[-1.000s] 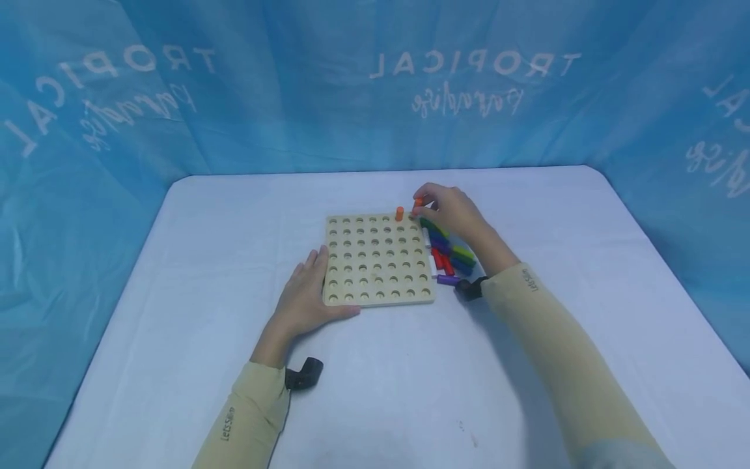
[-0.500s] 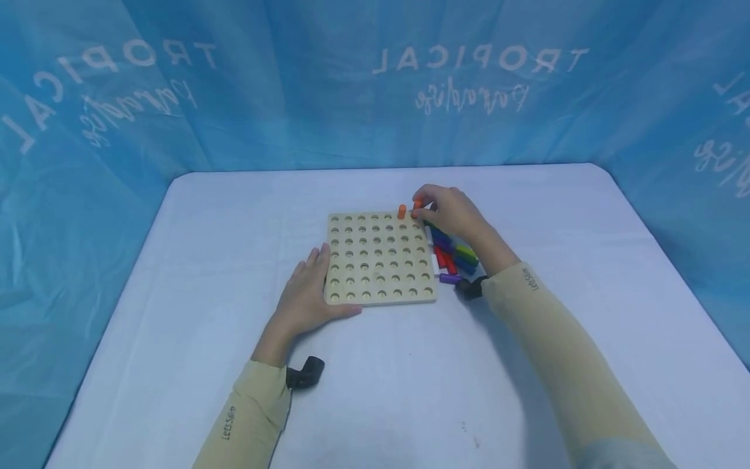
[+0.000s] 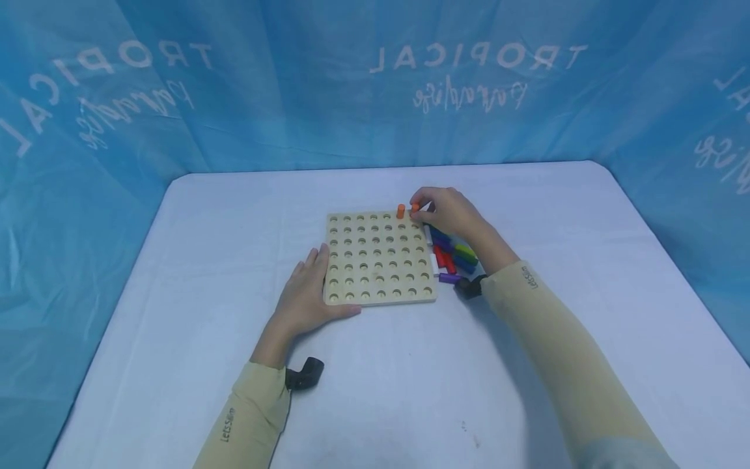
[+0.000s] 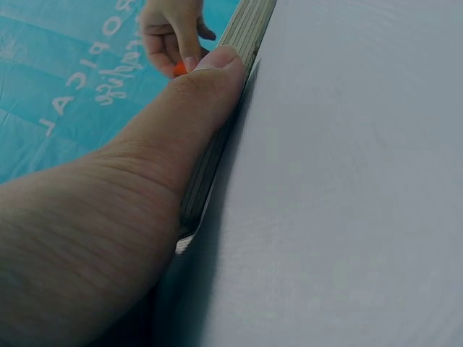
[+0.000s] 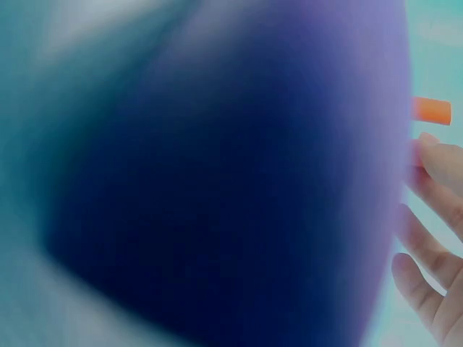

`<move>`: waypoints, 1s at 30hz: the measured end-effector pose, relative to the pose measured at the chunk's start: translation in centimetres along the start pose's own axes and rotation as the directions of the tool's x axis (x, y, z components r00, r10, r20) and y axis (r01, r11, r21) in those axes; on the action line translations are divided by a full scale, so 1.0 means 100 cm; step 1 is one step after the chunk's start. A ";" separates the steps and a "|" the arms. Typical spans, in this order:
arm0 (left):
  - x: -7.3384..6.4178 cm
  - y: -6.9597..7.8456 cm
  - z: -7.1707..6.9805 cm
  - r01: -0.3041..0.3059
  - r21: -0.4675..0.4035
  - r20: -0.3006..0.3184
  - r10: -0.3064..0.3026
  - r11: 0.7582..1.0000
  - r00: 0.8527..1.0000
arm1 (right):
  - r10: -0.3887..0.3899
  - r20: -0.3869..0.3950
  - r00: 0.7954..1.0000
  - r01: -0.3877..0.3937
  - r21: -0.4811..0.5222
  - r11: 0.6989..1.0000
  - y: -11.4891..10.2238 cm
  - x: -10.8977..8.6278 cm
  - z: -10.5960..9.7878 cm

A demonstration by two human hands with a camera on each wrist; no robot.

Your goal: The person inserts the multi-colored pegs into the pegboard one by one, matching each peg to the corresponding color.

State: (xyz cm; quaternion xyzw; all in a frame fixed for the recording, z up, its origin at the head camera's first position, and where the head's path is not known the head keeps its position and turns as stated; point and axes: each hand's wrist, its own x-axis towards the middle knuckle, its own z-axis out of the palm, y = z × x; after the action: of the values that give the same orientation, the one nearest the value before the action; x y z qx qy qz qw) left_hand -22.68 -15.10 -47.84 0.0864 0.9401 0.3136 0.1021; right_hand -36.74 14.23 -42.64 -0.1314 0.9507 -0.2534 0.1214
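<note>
A square wooden pegboard (image 3: pixel 370 260) with rows of round holes lies on the table. My left hand (image 3: pixel 301 293) rests at its near left corner, fingers straight along the left side and thumb against the front edge. At the far right corner my right hand (image 3: pixel 450 210) pinches an orange peg (image 3: pixel 415 208) upright at the corner hole, its lower end partly behind the fingertips. Another orange peg (image 3: pixel 401 212) stands in the hole just left of it; the right wrist view also catches this standing peg (image 5: pixel 432 111).
Beside the board's right edge lie loose pegs: red ones (image 3: pixel 445 260), a purple one (image 3: pixel 450 278), white, blue and yellow-green ones, partly under the right forearm. A blue printed curtain (image 3: pixel 328 117) hangs behind the white table (image 3: pixel 375 391). A dark blurred shape fills most of the right wrist view.
My right hand has brought the orange peg slightly down and left to the corner hole, and less of it shows above the fingers. The left hand stays put.
</note>
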 end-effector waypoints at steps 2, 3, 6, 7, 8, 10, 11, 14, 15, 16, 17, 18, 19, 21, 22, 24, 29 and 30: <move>0.000 0.000 0.000 0.000 -0.002 0.000 0.000 1.000 1.000 | 0.006 0.003 1.000 -0.006 -0.002 1.000 0.000 0.000 0.000; 0.000 0.001 0.000 -0.001 0.000 -0.002 0.001 1.000 1.000 | 0.008 0.004 1.000 -0.008 -0.002 1.000 0.000 0.000 -0.001; 0.000 0.001 0.000 -0.009 0.003 -0.005 0.009 1.000 1.000 | 0.007 0.002 1.000 -0.007 -0.004 1.000 0.000 -0.001 -0.002; 0.001 0.001 -0.001 -0.009 0.003 -0.006 0.009 1.000 1.000 | 0.006 0.001 1.000 -0.006 -0.006 1.000 0.000 -0.001 -0.003; 0.001 0.001 -0.001 -0.010 0.003 -0.006 0.010 1.000 1.000 | 0.011 0.002 1.000 -0.011 -0.007 1.000 0.001 -0.002 -0.003; 0.001 0.001 -0.001 -0.010 0.002 -0.003 0.010 1.000 1.000 | 0.018 0.002 1.000 -0.018 -0.007 1.000 0.002 -0.004 -0.005; 0.001 0.002 -0.001 -0.009 0.003 -0.002 0.009 1.000 1.000 | 0.027 0.000 1.000 -0.027 -0.007 1.000 0.003 -0.004 -0.007; 0.001 0.003 -0.001 -0.007 0.004 0.000 0.007 1.000 1.000 | 0.056 -0.022 0.998 -0.056 -0.003 0.998 0.008 -0.008 -0.013; 0.001 0.003 -0.001 -0.007 0.005 0.001 0.007 1.000 1.000 | 0.064 -0.032 0.997 -0.064 -0.002 0.998 0.010 -0.009 -0.015; 0.001 0.003 -0.001 -0.006 0.004 0.001 0.006 1.000 1.000 | 0.075 -0.042 0.996 -0.075 -0.004 0.997 0.012 -0.010 -0.017; 0.001 0.004 -0.001 -0.006 0.004 0.001 0.006 1.000 1.000 | 0.089 -0.046 0.995 -0.089 -0.008 0.996 0.014 -0.011 -0.019; 0.001 0.004 -0.001 -0.006 0.003 0.001 0.006 1.000 1.000 | 0.099 -0.048 0.994 -0.100 -0.016 0.995 0.016 -0.012 -0.021; 0.000 0.004 -0.001 -0.005 0.001 0.002 0.005 1.000 1.000 | 0.110 -0.044 0.993 -0.111 -0.027 0.993 0.018 -0.013 -0.022; 0.000 0.004 -0.002 -0.005 0.000 0.002 0.005 1.000 1.000 | 0.139 -0.018 0.990 -0.140 -0.056 0.989 0.022 -0.016 -0.024; 0.000 0.004 -0.001 -0.005 -0.001 0.002 0.005 1.000 1.000 | 0.156 0.003 0.988 -0.156 -0.070 0.985 0.024 -0.017 -0.025; 0.000 0.003 -0.001 -0.006 0.000 0.000 0.006 1.000 1.000 | 0.188 0.050 0.981 -0.182 -0.100 0.978 0.027 -0.019 -0.025; 0.000 0.001 0.002 0.001 -0.004 -0.004 -0.001 1.000 1.000 | 0.234 0.147 0.961 -0.214 -0.142 0.966 0.032 -0.022 -0.021; 0.000 0.001 0.002 0.001 -0.005 -0.005 -0.001 1.000 1.000 | 0.235 0.157 0.959 -0.213 -0.145 0.966 0.033 -0.022 -0.020</move>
State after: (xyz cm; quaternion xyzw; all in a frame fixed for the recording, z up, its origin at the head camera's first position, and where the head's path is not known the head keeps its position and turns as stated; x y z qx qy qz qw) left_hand -22.65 -14.92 -47.97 0.0847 0.9396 0.3161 0.1003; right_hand -35.84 18.56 -42.30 -0.0516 0.9595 -0.1646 0.2227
